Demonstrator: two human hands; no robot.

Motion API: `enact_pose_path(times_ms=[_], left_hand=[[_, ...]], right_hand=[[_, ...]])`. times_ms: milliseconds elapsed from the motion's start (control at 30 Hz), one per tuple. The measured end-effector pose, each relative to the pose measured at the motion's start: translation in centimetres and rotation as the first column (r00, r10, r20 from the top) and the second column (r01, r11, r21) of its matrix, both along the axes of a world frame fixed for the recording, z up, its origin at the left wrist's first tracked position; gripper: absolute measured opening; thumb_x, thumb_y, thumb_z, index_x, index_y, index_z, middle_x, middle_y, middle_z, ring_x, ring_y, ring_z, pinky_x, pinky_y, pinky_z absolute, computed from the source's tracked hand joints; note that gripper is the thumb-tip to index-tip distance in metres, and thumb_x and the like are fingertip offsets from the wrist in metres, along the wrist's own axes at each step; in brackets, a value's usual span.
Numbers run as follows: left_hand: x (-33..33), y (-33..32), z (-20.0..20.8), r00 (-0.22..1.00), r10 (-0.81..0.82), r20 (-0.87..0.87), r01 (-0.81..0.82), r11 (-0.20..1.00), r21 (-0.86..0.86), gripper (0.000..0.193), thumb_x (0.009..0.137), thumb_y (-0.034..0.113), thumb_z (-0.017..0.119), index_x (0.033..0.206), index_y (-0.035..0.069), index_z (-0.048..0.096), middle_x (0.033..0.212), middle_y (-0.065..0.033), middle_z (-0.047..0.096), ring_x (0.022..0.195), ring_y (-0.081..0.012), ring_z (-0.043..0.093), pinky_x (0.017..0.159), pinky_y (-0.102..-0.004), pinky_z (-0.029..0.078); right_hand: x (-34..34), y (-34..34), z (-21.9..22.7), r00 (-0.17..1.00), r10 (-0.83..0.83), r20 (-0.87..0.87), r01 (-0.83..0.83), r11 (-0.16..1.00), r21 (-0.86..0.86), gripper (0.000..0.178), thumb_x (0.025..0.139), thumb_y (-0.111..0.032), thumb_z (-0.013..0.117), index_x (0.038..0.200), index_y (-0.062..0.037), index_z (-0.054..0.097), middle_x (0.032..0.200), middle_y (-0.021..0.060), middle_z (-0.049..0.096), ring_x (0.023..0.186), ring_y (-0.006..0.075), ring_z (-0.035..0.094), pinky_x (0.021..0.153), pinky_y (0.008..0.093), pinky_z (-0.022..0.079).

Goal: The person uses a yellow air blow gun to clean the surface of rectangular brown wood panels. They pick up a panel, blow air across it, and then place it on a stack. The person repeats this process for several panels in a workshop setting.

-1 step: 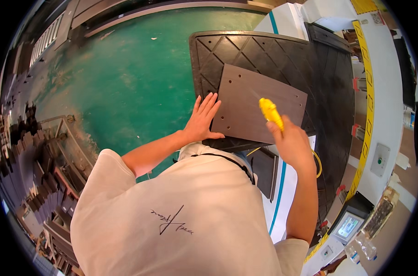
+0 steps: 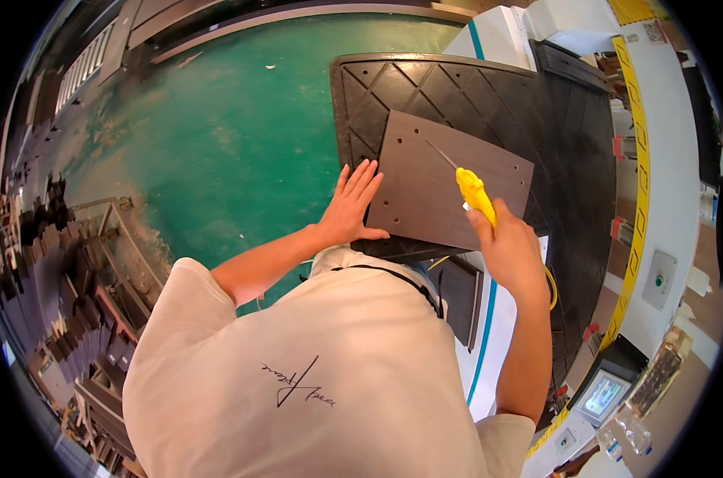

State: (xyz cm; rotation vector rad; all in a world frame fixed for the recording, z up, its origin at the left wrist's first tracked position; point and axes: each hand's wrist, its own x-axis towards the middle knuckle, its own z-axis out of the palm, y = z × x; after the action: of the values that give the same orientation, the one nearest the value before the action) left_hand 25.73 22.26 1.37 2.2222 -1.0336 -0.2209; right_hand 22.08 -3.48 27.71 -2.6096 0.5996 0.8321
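Observation:
A flat grey-brown panel (image 2: 421, 187) with several drilled holes near its ends lies tilted on a black ribbed table top (image 2: 465, 86). My left hand (image 2: 348, 205) rests flat with fingers spread at the panel's left edge, holding nothing. Over the right part of the panel, my right hand (image 2: 511, 251) is closed around a yellow air blow gun (image 2: 474, 191). Its thin metal nozzle (image 2: 443, 154) points up and left over the panel, toward the holes near the far left corner. A yellow hose (image 2: 552, 291) shows beside my right forearm.
On the right runs a white machine frame with a yellow strip (image 2: 640, 159), a green button (image 2: 659, 280) and a small screen (image 2: 604, 394). Dark boards (image 2: 459, 299) stand below the table's near edge. Stacked strips (image 2: 75, 311) fill the left, beyond green floor (image 2: 218, 135).
The blow gun and my right hand have shifted slightly right and nearer to me. The nozzle shows more clearly now. My left hand and the panel keep their places.

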Motion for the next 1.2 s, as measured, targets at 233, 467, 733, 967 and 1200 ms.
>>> enact_pose_path(times_ms=[233,467,733,967,1200], left_hand=[[0.5,-0.1,0.3,0.998,-0.054,0.014,0.053,0.996,0.067,0.130,0.069,0.066,0.085,0.160,-0.002,0.024,0.168,-0.0238,0.021,0.158,-0.0390,0.016,0.127,-0.0584,0.009],[-0.4,-1.2,0.6,0.997,-0.048,0.062,0.037,0.985,0.168,0.122,0.070,0.066,0.084,0.160,0.002,0.031,0.169,-0.0249,0.019,0.159,-0.0393,0.014,0.127,-0.0578,0.008],[-0.8,-1.8,1.1,0.998,-0.042,0.054,0.028,0.973,0.229,0.111,0.070,0.060,0.085,0.159,0.011,0.038,0.170,-0.0251,0.018,0.159,-0.0394,0.012,0.126,-0.0590,0.010],[-2.9,-7.2,6.6,0.989,-0.145,0.010,0.143,0.984,0.109,0.078,0.079,0.028,0.083,0.147,0.007,0.053,0.161,-0.0241,0.039,0.150,-0.0448,0.033,0.122,-0.0550,0.028],[-5.7,-13.8,14.4,0.143,-0.162,-0.976,-0.322,0.925,-0.201,0.037,0.098,0.025,0.064,0.126,0.002,0.058,0.100,-0.0109,0.071,0.094,-0.0206,0.069,0.089,-0.0349,0.052]], right_hand=[[-9.0,-1.3,-0.9,0.991,0.124,-0.041,-0.120,0.989,0.091,0.046,0.105,-0.046,0.054,0.106,0.0002,0.060,0.076,0.0224,0.069,0.073,0.0428,0.068,0.069,0.0523,0.053],[-16.8,-3.6,-1.3,0.996,-0.063,-0.065,0.071,0.991,0.114,0.048,0.105,-0.045,0.052,0.110,0.0020,0.061,0.081,0.0255,0.070,0.079,0.0478,0.068,0.071,0.0559,0.052],[-28.0,-11.5,-3.8,0.900,-0.428,0.081,0.434,0.898,-0.078,0.042,0.107,-0.040,0.054,0.109,0.0007,0.065,0.070,0.0129,0.067,0.059,0.0315,0.066,0.059,0.0436,0.050],[-16.1,-5.8,-9.8,0.575,-0.755,0.315,0.519,0.634,0.573,0.040,0.104,-0.039,0.061,0.115,-0.0014,0.063,0.081,0.0121,0.066,0.073,0.0236,0.063,0.066,0.0405,0.050],[-14.8,-11.1,-2.3,0.684,-0.345,0.643,0.056,0.903,0.425,0.037,0.094,-0.032,0.073,0.120,-0.0055,0.073,0.120,0.0148,0.073,0.121,0.0314,0.065,0.104,0.0408,0.050]])
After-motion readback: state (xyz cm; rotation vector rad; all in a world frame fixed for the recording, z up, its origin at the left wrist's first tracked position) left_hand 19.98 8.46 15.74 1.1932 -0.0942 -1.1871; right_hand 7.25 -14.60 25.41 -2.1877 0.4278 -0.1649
